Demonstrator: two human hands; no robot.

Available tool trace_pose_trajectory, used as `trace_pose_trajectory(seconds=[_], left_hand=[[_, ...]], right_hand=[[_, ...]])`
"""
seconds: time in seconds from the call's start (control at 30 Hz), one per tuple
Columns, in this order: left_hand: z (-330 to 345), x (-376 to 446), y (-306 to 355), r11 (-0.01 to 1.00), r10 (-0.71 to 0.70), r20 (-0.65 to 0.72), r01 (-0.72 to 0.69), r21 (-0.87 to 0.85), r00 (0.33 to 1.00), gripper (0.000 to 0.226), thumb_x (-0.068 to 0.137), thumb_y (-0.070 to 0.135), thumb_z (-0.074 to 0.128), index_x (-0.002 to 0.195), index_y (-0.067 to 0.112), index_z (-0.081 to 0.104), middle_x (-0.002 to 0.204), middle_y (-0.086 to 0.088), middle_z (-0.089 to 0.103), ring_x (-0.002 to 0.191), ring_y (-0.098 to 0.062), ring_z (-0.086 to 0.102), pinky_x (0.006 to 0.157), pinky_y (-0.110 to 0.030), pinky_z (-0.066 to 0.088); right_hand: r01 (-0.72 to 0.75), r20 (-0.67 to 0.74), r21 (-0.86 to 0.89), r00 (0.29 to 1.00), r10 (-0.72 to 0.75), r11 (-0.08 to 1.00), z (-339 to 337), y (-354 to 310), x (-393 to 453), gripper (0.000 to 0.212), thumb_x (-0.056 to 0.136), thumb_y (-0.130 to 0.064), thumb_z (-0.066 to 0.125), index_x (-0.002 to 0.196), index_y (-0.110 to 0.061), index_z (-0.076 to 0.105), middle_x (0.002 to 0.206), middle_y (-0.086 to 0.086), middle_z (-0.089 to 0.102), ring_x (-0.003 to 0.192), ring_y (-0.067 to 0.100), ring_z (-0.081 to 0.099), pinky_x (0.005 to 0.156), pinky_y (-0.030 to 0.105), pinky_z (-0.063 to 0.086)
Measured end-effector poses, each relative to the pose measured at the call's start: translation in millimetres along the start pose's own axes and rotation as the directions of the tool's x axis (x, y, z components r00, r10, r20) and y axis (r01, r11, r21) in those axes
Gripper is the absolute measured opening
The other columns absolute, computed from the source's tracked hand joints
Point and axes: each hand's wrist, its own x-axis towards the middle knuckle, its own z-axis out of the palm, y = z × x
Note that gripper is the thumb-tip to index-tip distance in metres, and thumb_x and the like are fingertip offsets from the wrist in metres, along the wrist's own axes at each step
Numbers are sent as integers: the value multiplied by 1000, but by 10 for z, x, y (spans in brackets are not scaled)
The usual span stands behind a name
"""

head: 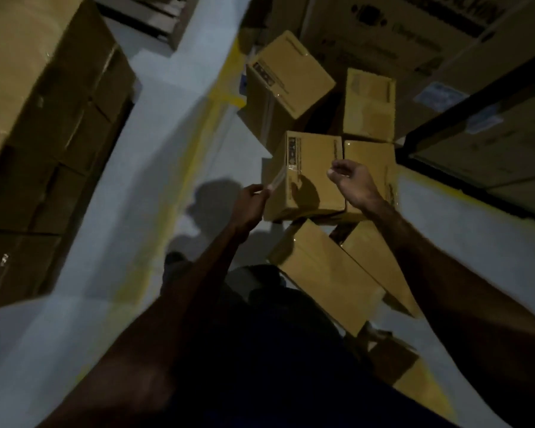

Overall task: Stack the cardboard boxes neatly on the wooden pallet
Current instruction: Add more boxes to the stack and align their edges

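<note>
Right then, both hands were reaching out toward a small cardboard box in the middle of the frame. The left hand was at the box's left edge, and its fingers seemed to pinch a thin, shiny strip of clear tape that stuck out from the box. The right hand hung just over the top of the box with its fingers curled, and it held nothing that could be seen. The step looked like picking up this box, and that had not been done yet. For the next move, both hands would likely need to get around the two sides of the box and lift it level. More loose boxes lay around it, above and below in the frame, tipped this way and that, not tidy at all. All were plain brown card with flat sides, sharp corners and shiny tape along the seams, and some had dark printed labels. A tall pile of stacked boxes stood at the left of the frame. No wooden pallet could be made out, since the picture was dark and a bit blurry. The floor was smooth and pale grey, with a worn yellow line painted across it.
</note>
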Motion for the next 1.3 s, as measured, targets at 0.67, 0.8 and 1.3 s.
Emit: trace_pose_trajectory(seconds=[0.67,0.8,1.3], left_hand=[[1380,2007,-1194,437,-541,196,472,-766,818,47,105,57,47,121,18,65,131,-14,64,131,-33,56,115,-58,42],[1419,1942,-1079,372,-573,186,455,-809,798,47,103,57,51,126,19,68,128,-12,68,125,-31,60,111,-59,46],[412,-233,-591,254,-743,-147,72,-965,654,35,100,34,58,77,9,64,56,-10,63,67,-26,60,70,-36,54]], right_hand=[[180,370,-584,927,62,791,727,441,3360,50,102,-37,63,148,-22,51,145,8,58,137,33,51,115,53,41],[229,413,-542,911,18,808,712,396,3239,44,104,-32,60,147,-26,53,136,-2,60,129,22,53,111,49,44],[485,428,-312,839,-335,817,581,-449,1056,49,97,-67,57,104,-18,58,111,1,57,96,20,56,80,36,42]])
